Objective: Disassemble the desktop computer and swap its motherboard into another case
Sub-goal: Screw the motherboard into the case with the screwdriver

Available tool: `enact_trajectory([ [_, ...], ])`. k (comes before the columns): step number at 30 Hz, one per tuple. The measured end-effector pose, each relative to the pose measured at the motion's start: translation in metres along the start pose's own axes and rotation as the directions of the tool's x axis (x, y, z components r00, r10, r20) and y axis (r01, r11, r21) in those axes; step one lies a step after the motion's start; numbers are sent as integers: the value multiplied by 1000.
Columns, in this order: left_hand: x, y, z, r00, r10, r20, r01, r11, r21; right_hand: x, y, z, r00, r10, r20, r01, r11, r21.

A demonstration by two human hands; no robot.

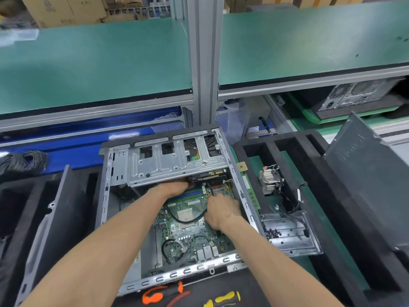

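Note:
An open desktop case (106,196) lies flat in front of me, with its green motherboard (188,231) exposed. A silver drive cage (177,160) spans the far half of the case. My left hand (174,187) reaches under the cage's near edge; its fingers are hidden there. My right hand (221,212) rests on the board near its right side, fingers curled around a black cable (177,218) that loops over the CPU socket (186,214). A removed heatsink fan (270,180) lies to the right of the case.
A grey tray with several screws (292,235) sits right of the case. A case side panel (371,180) leans at far right, another panel (51,222) at left. Orange-handled pliers (159,294) and a yellow-handled tool (225,298) lie at the near edge. Another computer (354,94) stands back right.

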State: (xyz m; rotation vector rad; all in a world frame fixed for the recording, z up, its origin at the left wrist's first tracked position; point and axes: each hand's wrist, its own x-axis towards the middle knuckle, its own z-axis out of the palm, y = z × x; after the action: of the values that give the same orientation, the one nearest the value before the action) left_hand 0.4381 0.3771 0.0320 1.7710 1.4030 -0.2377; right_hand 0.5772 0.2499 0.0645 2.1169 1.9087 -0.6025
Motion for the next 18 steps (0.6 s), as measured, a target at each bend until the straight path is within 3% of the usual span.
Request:
enact_trajectory([
  [7,0,2,2,999,-33,-19,35,996,87,7,-1,-3,1000,-5,4,5,1000,14],
  [11,-8,12,6,991,-28,-130,65,956,287,8,0,-1,1000,-10,26,11,1000,-12],
  [14,-23,17,12,990,-31,-134,84,906,416,8,1,-1,1000,-7,31,7,1000,-10],
  [18,-50,16,15,973,83,-216,61,809,584,6,2,-5,1000,-16,-20,15,1000,-18],
])
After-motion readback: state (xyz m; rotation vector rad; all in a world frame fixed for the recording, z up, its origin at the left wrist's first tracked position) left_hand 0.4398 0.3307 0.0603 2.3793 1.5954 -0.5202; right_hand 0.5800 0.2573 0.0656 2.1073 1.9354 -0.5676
